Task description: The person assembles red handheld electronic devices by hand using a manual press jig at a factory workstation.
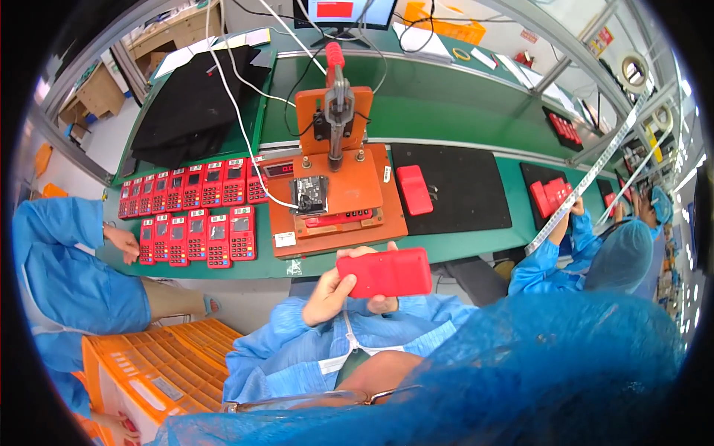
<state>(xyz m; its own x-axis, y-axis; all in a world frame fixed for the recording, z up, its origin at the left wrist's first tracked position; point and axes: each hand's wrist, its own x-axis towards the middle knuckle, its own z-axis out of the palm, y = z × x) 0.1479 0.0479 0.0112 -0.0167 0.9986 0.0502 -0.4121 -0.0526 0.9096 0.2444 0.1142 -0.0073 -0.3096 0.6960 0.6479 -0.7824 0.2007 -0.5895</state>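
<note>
A red handheld payment terminal (394,273) is held in front of my body, its plain back side facing up. My left hand (327,296) grips its left end, thumb lying on the casing. My right hand (382,303) is mostly hidden beneath it; fingertips show at its lower and upper edges, closed around it. Just beyond stands an orange test fixture (342,186) with an upright toggle clamp (338,111). Another red terminal (338,218) sits inside the fixture, under its plate. A black circuit board (309,195) rests on the fixture with a white cable attached.
Several red terminals (197,234) stand in two rows at left, near a co-worker's hand (123,243). A red casing (414,189) lies on a black mat (461,189) right of the fixture. Co-workers sit at right. An orange crate (160,364) is at lower left; cables hang overhead.
</note>
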